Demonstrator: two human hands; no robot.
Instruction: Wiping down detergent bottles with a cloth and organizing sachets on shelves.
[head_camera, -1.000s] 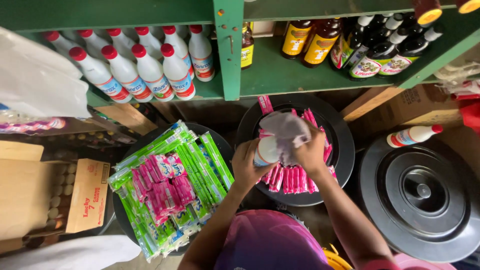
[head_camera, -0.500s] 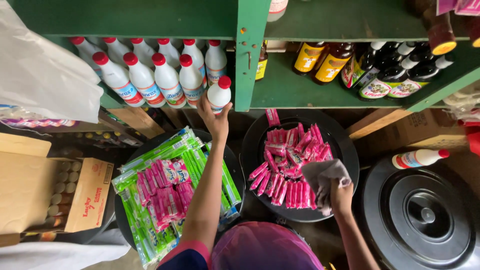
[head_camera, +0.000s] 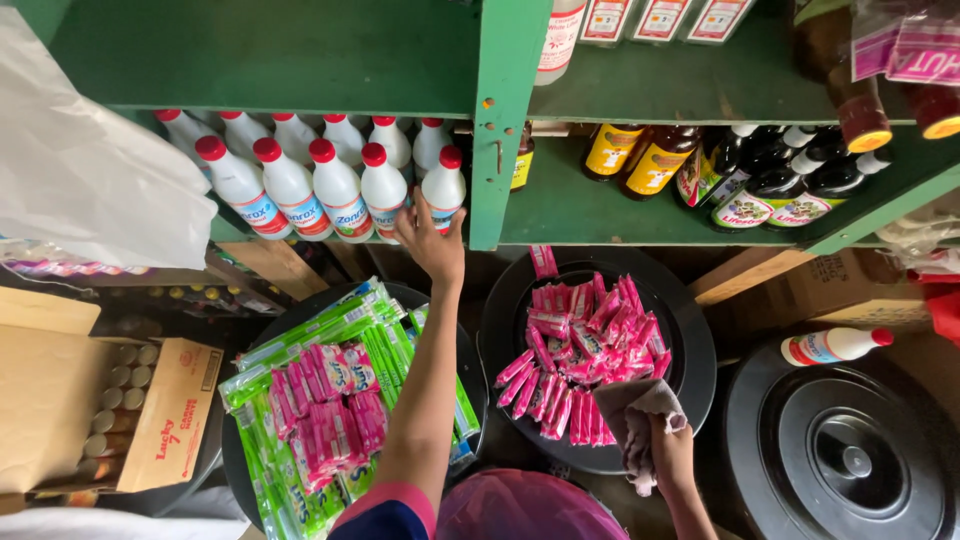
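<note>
Nearest, at six o'clock, sits the top of the person's pink head covering (head_camera: 525, 508). At five o'clock the right hand (head_camera: 668, 455) is closed around a grey cloth (head_camera: 632, 415), held low over the near rim of a round black tray (head_camera: 694, 350) filled with pink sachets (head_camera: 580, 345). At four o'clock lies a black round lid (head_camera: 850, 460), and beyond it a white bottle with a red cap (head_camera: 832, 346) lies on its side. At seven o'clock a second black tray carries green sachet strips (head_camera: 300, 335) with pink packets (head_camera: 335, 415) on top; the left forearm crosses over its right edge. At nine o'clock an open cardboard box (head_camera: 160, 420) shows rows of can tops. The left arm stretches straight up toward twelve o'clock. The left hand (head_camera: 432, 240) is spread, its fingertips on the lower body of a white bottle (head_camera: 443, 190) standing upright at the right end of the front row, just beside the green shelf post (head_camera: 505, 120). More white bottles (head_camera: 290, 185) fill the shelf to eleven o'clock. At one o'clock stand dark sauce bottles (head_camera: 760, 185).
</note>
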